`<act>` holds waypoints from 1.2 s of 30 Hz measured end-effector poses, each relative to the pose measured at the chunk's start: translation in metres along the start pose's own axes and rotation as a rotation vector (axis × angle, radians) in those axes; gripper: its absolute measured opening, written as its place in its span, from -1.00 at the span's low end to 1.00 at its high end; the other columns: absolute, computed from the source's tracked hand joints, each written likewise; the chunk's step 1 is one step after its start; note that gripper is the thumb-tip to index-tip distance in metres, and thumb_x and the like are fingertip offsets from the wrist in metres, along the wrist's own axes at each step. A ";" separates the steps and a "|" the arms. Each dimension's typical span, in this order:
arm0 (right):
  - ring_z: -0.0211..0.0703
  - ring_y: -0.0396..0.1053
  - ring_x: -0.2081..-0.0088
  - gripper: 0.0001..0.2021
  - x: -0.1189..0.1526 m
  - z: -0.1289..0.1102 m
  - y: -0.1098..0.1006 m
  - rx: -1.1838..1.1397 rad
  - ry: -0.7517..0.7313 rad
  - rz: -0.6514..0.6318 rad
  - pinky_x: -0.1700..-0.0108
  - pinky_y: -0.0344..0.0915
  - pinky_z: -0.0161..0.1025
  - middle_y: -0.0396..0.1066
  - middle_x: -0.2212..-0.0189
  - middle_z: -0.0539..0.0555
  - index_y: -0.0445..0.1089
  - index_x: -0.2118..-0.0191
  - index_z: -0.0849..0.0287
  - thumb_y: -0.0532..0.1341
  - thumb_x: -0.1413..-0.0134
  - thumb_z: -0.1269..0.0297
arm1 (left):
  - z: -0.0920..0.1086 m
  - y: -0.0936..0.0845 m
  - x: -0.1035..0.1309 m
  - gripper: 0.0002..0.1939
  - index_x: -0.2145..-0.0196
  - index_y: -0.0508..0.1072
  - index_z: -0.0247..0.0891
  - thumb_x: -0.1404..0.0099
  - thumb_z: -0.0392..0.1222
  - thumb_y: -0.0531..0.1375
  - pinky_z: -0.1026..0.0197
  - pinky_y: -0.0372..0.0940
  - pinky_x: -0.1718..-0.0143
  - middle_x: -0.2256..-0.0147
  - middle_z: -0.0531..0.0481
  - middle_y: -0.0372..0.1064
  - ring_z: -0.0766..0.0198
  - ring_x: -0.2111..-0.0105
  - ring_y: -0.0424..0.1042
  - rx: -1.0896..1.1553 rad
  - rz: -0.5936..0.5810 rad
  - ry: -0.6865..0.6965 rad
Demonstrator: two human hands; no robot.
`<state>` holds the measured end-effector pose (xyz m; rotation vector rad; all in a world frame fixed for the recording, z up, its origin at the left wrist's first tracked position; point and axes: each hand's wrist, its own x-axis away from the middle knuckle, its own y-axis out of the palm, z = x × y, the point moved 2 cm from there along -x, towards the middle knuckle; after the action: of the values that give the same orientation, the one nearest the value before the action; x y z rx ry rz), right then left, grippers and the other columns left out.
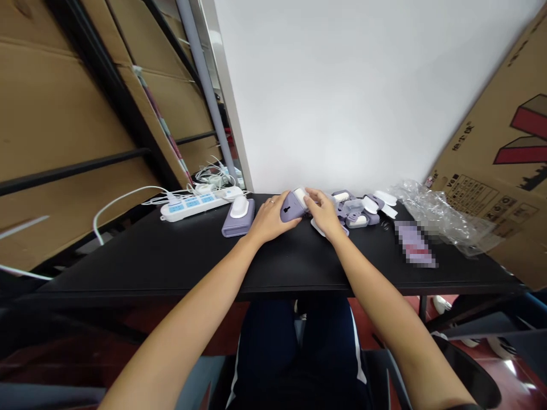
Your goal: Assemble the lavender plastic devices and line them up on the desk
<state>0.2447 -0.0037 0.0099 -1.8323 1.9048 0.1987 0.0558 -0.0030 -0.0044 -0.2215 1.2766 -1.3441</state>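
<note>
My left hand [270, 221] is wrapped round a purple plastic case [292, 208] with a black keyhole-shaped mark on its face. At the far right end of the case is a white rounded piece [301, 196], and the bent fingers of my right hand [321, 212] close on it. Partly under my right hand lies a flat white part [317, 226]. Left of my left hand, a purple box [232, 225] rests on the table with a white oval piece [239, 207] on top. Several purple, white and clear parts [354, 210] are piled just right of my right hand.
The black table [179, 256] meets a white wall panel [333, 102]. A white power strip [194, 205] with tangled cables is at the left. Crumpled clear plastic [448, 216] and a blurred purple packet [414, 244] lie at the right, beside a large cardboard box [491, 171].
</note>
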 end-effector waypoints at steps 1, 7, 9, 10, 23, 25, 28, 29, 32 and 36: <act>0.00 0.50 -0.23 -0.58 0.002 -0.001 0.000 0.042 -0.006 -0.007 -0.27 0.40 -0.03 0.54 -0.21 0.23 0.46 -0.24 0.14 0.19 -0.37 0.13 | 0.000 0.000 0.000 -0.07 -0.46 0.21 -0.22 -0.26 0.15 0.37 -0.21 0.26 -0.31 -0.24 -0.32 0.40 -0.25 -0.27 0.39 -0.010 0.004 -0.007; 0.09 0.54 -0.14 -0.59 0.017 -0.016 0.003 0.326 -0.093 0.003 -0.25 0.37 0.03 0.53 -0.21 0.23 0.39 -0.25 0.09 0.17 -0.40 0.09 | -0.001 -0.002 0.000 -0.09 -0.44 0.23 -0.26 -0.25 0.09 0.39 -0.21 0.26 -0.31 -0.26 -0.33 0.40 -0.24 -0.28 0.38 -0.026 0.017 0.009; 0.12 0.57 -0.08 -0.60 0.021 -0.019 0.006 0.392 -0.098 0.007 -0.20 0.39 0.04 0.55 -0.17 0.24 0.37 -0.24 0.10 0.12 -0.44 0.07 | -0.001 -0.003 0.000 -0.09 -0.44 0.23 -0.27 -0.25 0.08 0.39 -0.20 0.25 -0.32 -0.27 -0.34 0.40 -0.24 -0.29 0.37 -0.031 0.038 0.012; 0.14 0.58 -0.06 -0.61 0.022 -0.021 0.007 0.426 -0.099 0.003 -0.18 0.40 0.04 0.57 -0.15 0.25 0.36 -0.24 0.11 0.09 -0.47 0.07 | -0.002 -0.003 -0.001 -0.09 -0.44 0.23 -0.28 -0.25 0.08 0.38 -0.21 0.25 -0.32 -0.27 -0.34 0.40 -0.24 -0.29 0.37 -0.033 0.044 0.010; -0.03 0.42 -0.32 -0.55 0.016 -0.006 0.010 0.193 -0.190 -0.090 -0.38 0.25 -0.08 0.48 -0.31 0.10 0.46 -0.28 0.02 0.02 -0.50 0.02 | -0.007 -0.002 0.001 0.02 -0.52 0.12 -0.20 -0.25 0.18 0.38 -0.21 0.27 -0.34 -0.33 -0.34 0.36 -0.25 -0.32 0.38 0.021 0.074 -0.057; -0.03 0.44 -0.30 -0.54 0.013 -0.003 0.009 0.143 -0.183 -0.073 -0.37 0.26 -0.08 0.50 -0.28 0.11 0.48 -0.27 0.04 0.03 -0.49 0.03 | -0.005 -0.003 0.001 0.02 -0.52 0.11 -0.19 -0.26 0.21 0.37 -0.20 0.23 -0.37 -0.37 -0.33 0.31 -0.23 -0.36 0.34 0.022 0.070 -0.050; 0.00 0.51 -0.16 -0.55 0.010 -0.001 0.008 0.145 -0.164 -0.054 -0.31 0.33 -0.03 0.53 -0.23 0.12 0.48 -0.28 0.03 0.11 -0.43 0.06 | -0.003 -0.004 0.002 0.01 -0.53 0.09 -0.18 -0.28 0.21 0.36 -0.21 0.22 -0.38 -0.41 -0.33 0.26 -0.22 -0.38 0.31 0.055 0.073 -0.061; -0.01 0.53 -0.10 -0.55 0.010 -0.001 0.008 0.149 -0.155 -0.054 -0.29 0.35 -0.02 0.54 -0.20 0.12 0.48 -0.29 0.02 0.13 -0.41 0.07 | -0.002 -0.004 0.003 0.03 -0.53 0.08 -0.17 -0.28 0.20 0.37 -0.21 0.21 -0.38 -0.43 -0.32 0.24 -0.22 -0.39 0.30 0.067 0.077 -0.063; -0.05 0.54 0.04 -0.49 0.007 -0.001 0.008 0.088 -0.091 -0.052 -0.16 0.46 -0.04 0.54 -0.15 0.14 0.41 -0.34 0.04 0.20 -0.33 0.09 | -0.003 -0.002 0.003 0.17 -0.58 -0.08 -0.15 -0.24 0.21 0.41 -0.23 0.23 -0.36 -0.42 -0.36 0.23 -0.24 -0.38 0.31 0.121 0.094 -0.070; -0.12 0.55 0.13 -0.44 0.003 0.001 0.006 -0.134 0.045 -0.015 0.27 0.50 -0.27 0.55 -0.05 0.15 0.31 -0.36 0.04 0.12 -0.38 -0.08 | -0.010 0.004 0.001 0.28 -0.60 -0.20 -0.08 -0.20 0.30 0.43 -0.20 0.30 -0.29 -0.35 -0.35 0.31 -0.21 -0.32 0.38 0.283 0.147 -0.141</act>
<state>0.2389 -0.0054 0.0066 -1.9521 1.9499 0.2890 0.0504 0.0027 -0.0110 -0.0231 0.9539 -1.3405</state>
